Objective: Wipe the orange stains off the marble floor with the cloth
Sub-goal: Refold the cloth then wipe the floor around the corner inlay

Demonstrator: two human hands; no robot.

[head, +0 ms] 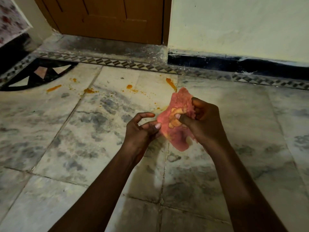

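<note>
**Some orange is on the cloth, but more is still on the floor**

You are holding the pink cloth point(177, 124) up in the air, above the marble floor point(83, 139). Your right hand point(204, 121) has its fingers point(194, 101) curled tight round the cloth, bunching it up. Your left hand point(142, 129) pinches the near edge of the cloth with its thumb and the fingers under it; its top finger is bent and free.

The cloth has a yellow-orange patch in the middle, so it looks like it has picked up some of the mess. I think you are turning it to find a clean part.

There is more to do. Orange stains point(53, 88) still sit on the floor farther away, near the patterned border point(117, 61) and the brown door point(107, 19). There are blobs, a streak and lots of little dots.

I cannot see any words, labels or brand names anywhere.
</note>
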